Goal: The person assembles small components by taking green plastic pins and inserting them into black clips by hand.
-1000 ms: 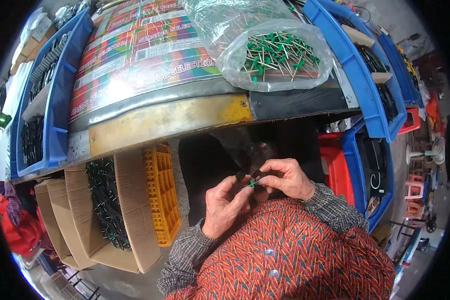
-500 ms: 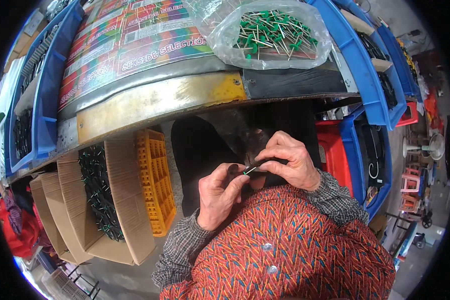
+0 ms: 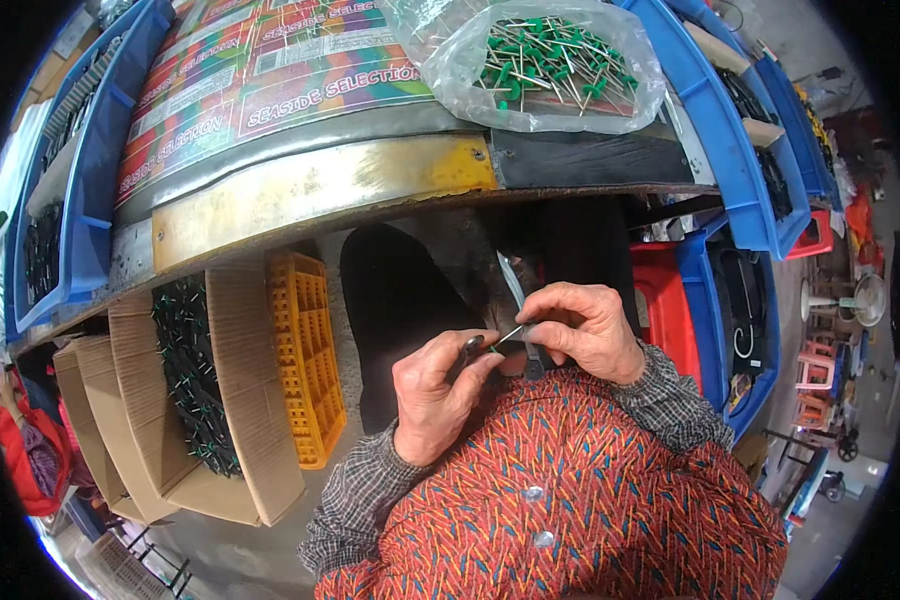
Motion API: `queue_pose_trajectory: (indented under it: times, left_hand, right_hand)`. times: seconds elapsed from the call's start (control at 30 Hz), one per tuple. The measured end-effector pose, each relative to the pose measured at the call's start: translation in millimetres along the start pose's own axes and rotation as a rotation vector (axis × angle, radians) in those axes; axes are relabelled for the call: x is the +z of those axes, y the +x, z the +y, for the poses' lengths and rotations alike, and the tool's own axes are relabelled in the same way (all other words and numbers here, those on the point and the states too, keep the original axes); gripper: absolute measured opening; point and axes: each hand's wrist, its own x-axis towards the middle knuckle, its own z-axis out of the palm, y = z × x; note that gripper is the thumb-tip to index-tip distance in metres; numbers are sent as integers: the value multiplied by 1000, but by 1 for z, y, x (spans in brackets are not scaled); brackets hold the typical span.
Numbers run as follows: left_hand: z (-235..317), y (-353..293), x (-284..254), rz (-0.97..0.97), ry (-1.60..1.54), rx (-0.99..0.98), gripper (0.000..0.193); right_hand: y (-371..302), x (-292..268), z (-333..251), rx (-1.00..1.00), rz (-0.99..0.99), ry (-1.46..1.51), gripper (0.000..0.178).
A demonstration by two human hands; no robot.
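Note:
Over my lap, my left hand [image 3: 437,392] pinches a dark, rounded piece [image 3: 468,350] together with a green-headed metal pin [image 3: 510,335]. The pin's shaft points up and right, toward my other fingers. My right hand [image 3: 583,330] is closed, thumb against forefinger, on a flat dark strip [image 3: 533,362] whose upper end [image 3: 511,280] shines pale in the light. Strip and pin tip lie close together; whether they touch I cannot tell. On the table ahead, an open clear plastic bag [image 3: 450,75] holds many loose green-headed pins [image 3: 560,62].
Blue bins [image 3: 95,190] of dark parts stand at the table's left, with another blue bin [image 3: 735,150] at its right. Below left are cardboard boxes [image 3: 255,400], one holding dark green-tipped pieces, and a yellow plastic crate [image 3: 305,360]. A red stool [image 3: 670,320] is beside my right arm.
The dark strip, earlier stretched between my hands, now stands more upright in my right fingers, its shiny end showing. My hands stay close together; the pin is more exposed.

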Motion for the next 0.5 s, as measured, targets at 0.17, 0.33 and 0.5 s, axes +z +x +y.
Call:
queue_pose_trajectory:
  times: [0.17, 0.33, 0.5]
  left_hand:
    - [3, -2, 2, 5, -44, -12, 17]
    - [11, 0, -2, -23, -116, -69, 15]
    - [15, 1, -4, -76, -234, -194, 15]
  right_hand:
    - [-3, 4, 0, 26, 136, 235, 25]
    - [-3, -6, 3, 72, 58, 216, 19]
    - [2, -10, 17, -22, 0, 441, 15]
